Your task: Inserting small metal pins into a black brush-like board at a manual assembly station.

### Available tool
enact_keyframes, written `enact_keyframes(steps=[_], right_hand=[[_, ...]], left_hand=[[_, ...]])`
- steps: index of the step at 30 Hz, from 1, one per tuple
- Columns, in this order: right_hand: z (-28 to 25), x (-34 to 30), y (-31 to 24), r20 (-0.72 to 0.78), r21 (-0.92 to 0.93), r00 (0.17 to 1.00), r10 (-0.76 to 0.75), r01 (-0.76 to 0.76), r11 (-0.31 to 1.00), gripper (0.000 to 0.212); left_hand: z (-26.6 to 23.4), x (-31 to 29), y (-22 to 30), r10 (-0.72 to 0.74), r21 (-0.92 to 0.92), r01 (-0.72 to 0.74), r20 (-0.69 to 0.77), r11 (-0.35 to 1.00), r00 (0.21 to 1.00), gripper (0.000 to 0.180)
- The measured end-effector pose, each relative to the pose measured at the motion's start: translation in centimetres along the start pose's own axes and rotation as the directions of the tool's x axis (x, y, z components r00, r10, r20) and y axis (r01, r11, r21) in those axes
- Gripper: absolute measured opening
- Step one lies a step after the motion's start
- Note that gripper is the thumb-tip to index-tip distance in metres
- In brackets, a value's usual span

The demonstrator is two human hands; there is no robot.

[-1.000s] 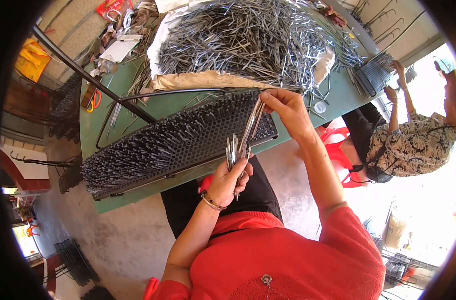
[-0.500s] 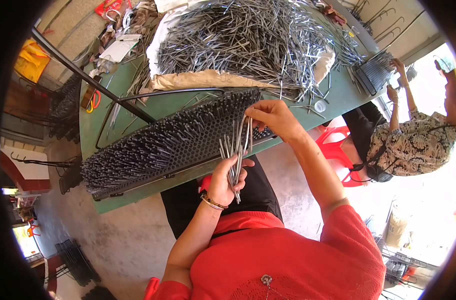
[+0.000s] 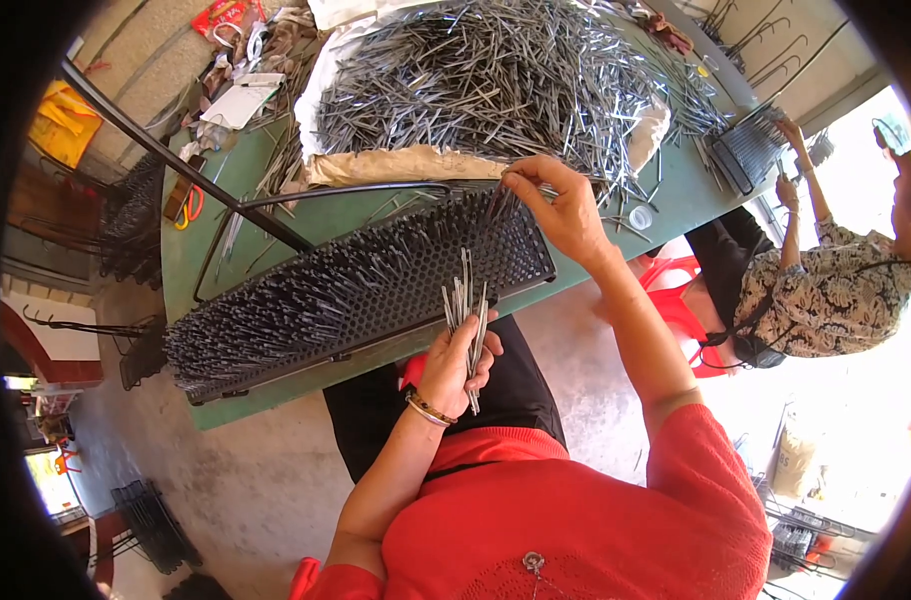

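Note:
My left hand [image 3: 446, 368] is closed around a bundle of thin metal strips [image 3: 464, 298], held upright in front of the rack. A long black perforated metal rack [image 3: 511, 255] lies slantwise along the table's near edge. Many metal strips [image 3: 276, 310] stand in its holes over the left part and along the far side, while bare holes show toward the right. At the rack's far right edge, my right hand [image 3: 568, 210] pinches a thin strip between thumb and fingers; its lower end is hard to make out among the standing ones.
A big heap of loose strips [image 3: 476, 80] lies on a pale sheet on the green table [image 3: 326, 390]. Orange-handled scissors [image 3: 190, 208] and a small clear cap [image 3: 640, 217] lie there too. A black bar [image 3: 216, 190] crosses at left. Another person [image 3: 826, 290] works at right, near a red chair [image 3: 676, 300].
My right hand has moved up and away from the bundle to the rack's far edge. My left hand stays nearly in place with its bundle.

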State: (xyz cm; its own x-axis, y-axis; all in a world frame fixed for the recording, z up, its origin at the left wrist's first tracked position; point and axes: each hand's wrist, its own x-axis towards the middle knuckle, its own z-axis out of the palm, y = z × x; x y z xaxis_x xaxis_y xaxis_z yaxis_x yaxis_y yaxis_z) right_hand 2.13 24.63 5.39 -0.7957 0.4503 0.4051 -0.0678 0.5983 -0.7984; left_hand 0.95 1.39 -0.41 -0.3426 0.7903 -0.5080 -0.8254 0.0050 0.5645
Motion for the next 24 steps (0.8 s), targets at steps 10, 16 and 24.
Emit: enact_keyframes(steps=[10,16,24], right_hand=[[0.2,0.2,0.1,0.088,-0.024,0.976,-0.197,0.2,0.98,0.012],[0.3,-0.2,0.4,0.101,-0.067,0.969,-0.226,0.233,0.97,0.012],[1.1,-0.6,0.3,0.119,-0.058,0.939,-0.323,0.332,0.942,0.012]], left_hand=[[-0.2,0.0,0.0,-0.016,0.003,0.016,0.003,1.0,1.0,0.032],[-0.1,0.0,0.2,-0.018,0.003,0.018,0.002,1.0,1.0,0.032],[0.1,-0.1,0.3,-0.024,0.017,0.024,-0.016,1.0,1.0,0.032]])
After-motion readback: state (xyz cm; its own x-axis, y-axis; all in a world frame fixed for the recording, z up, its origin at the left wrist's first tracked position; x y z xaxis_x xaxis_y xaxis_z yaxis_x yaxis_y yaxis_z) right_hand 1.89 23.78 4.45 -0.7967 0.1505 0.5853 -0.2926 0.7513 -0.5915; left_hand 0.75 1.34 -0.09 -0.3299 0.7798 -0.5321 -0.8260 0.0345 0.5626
